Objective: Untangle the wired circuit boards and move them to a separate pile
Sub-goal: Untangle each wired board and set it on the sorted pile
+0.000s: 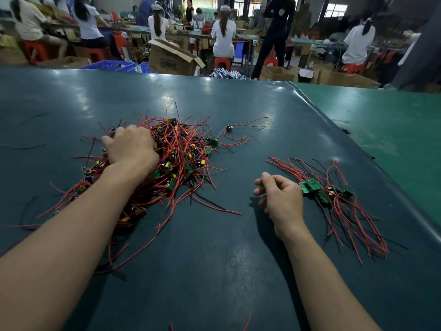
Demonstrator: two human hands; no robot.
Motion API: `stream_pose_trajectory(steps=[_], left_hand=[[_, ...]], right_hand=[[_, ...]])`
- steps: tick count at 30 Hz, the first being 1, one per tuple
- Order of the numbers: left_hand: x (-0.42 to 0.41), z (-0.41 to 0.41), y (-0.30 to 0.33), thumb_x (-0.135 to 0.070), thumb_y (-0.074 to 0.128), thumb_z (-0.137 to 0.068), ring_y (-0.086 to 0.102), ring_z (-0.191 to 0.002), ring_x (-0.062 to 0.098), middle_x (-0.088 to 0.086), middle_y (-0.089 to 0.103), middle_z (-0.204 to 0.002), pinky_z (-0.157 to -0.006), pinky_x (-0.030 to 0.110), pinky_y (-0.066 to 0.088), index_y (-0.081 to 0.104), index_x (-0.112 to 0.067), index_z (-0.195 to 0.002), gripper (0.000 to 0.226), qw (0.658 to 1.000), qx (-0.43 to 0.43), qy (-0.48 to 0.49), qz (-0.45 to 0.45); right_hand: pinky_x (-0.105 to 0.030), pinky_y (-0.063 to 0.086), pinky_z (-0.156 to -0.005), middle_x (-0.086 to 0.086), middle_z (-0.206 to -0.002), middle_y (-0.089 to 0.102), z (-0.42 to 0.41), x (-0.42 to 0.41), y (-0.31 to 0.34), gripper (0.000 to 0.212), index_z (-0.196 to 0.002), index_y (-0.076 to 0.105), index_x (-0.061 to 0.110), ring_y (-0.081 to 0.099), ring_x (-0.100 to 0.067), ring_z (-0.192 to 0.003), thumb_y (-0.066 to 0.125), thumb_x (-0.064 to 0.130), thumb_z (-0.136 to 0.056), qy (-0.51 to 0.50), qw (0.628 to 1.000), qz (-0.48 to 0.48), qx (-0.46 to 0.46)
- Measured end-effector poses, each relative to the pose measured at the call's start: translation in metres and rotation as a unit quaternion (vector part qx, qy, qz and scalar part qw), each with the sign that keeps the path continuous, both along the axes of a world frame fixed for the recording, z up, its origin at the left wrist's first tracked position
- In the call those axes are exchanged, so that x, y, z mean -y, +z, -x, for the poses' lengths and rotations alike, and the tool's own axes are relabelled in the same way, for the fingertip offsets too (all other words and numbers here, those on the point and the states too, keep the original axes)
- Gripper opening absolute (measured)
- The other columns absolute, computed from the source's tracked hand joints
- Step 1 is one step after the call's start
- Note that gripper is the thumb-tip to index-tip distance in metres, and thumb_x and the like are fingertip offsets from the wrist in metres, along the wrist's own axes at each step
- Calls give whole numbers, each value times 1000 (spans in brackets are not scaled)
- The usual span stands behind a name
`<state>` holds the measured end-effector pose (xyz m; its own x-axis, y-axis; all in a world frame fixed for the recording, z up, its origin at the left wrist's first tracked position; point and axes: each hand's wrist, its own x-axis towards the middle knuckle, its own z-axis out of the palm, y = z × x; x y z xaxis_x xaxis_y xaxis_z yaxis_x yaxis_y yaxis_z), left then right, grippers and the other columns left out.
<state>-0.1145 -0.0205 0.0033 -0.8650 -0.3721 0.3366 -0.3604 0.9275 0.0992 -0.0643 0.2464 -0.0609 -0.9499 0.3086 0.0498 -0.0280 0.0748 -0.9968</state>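
A big tangled heap of small green circuit boards with red and black wires [181,154] lies left of centre on the dark table. My left hand [131,146] rests on top of the heap, fingers curled down into the wires. To the right lies a smaller, tidier pile of wired boards [334,197], its wires roughly parallel. My right hand [279,199] hovers just left of that pile, fingers loosely curled, with nothing visible in it. One single wired board [229,128] lies apart behind the heap.
The dark mat [214,259] covers the table; a lighter green surface [393,130] shows at the right. Stray wires [31,146] lie far left. Beyond the far edge are cardboard boxes [171,58], blue crates [112,65] and several seated people.
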Motion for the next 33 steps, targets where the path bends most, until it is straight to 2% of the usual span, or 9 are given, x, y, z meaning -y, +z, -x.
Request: stream_pose_trajectory(steps=[3,7,10,13,17,19,23,29,33], left_hand=[[1,-10,1,-25,73,-84,54,-107,37,13,65,-107,-92,47,40,75,-26,-91,7,995,-92,-18,-23],[9,-20,27,-17,67,-86,64,-97,34,12,72,-98,-91,40,49,71,-19,-94,9,941,-248,-67,-222],[0,-30,45,-19,66,-82,65,-84,24,5,72,-87,-83,31,48,69,-23,-88,8,918,-311,-97,-225],[-12,-38,42,-21,68,-78,67,-85,24,2,72,-86,-84,36,54,67,-31,-80,10,929,-269,-91,-239],[-34,-45,5,-20,66,-77,62,-105,29,4,72,-101,-95,41,49,68,-32,-84,14,970,-54,-95,-215],[-42,-47,-10,-35,66,-78,55,-112,29,2,69,-101,-97,42,43,65,-33,-81,3,976,-8,-99,-191],[-43,-40,-9,-59,61,-81,63,-99,29,-1,73,-88,-96,45,43,68,-31,-71,30,963,-99,-53,-246],[-38,-39,12,-40,67,-86,68,-89,30,6,75,-91,-84,39,54,75,-20,-91,22,928,-265,-34,-260],[-51,-55,34,-32,71,-84,70,-80,13,-3,73,-91,-78,28,56,72,-23,-93,13,860,-394,-144,-288]], right_hand=[[-16,33,-37,0,-57,65,-1,0,1,31,-72,68,11,48,-8,-40,57,24,-98,1,1000,11,1],[-16,33,-37,1,-57,65,0,1,2,31,-71,67,12,48,-7,-40,57,25,-98,5,1000,8,2],[-16,34,-37,0,-58,67,0,1,2,31,-71,68,13,49,-6,-41,57,25,-97,8,1000,1,6],[-16,35,-38,-1,-60,68,-2,0,2,31,-72,69,13,51,-5,-42,58,26,-97,11,1000,-9,5],[-17,35,-39,-1,-61,69,-3,0,2,31,-71,68,14,51,-5,-42,58,27,-97,13,1000,-14,6],[-16,35,-39,0,-60,68,-3,1,2,31,-71,69,14,51,-5,-42,57,27,-97,14,1000,-12,8],[-16,36,-39,0,-61,69,-4,1,4,31,-71,69,15,53,-3,-43,57,27,-97,16,1000,-20,12],[-15,36,-38,0,-61,69,-6,0,6,31,-72,69,12,53,-4,-42,57,26,-97,18,1000,-10,17],[-17,35,-38,-1,-61,67,-8,1,8,29,-72,68,11,51,-5,-43,58,23,-97,25,1000,-3,3]])
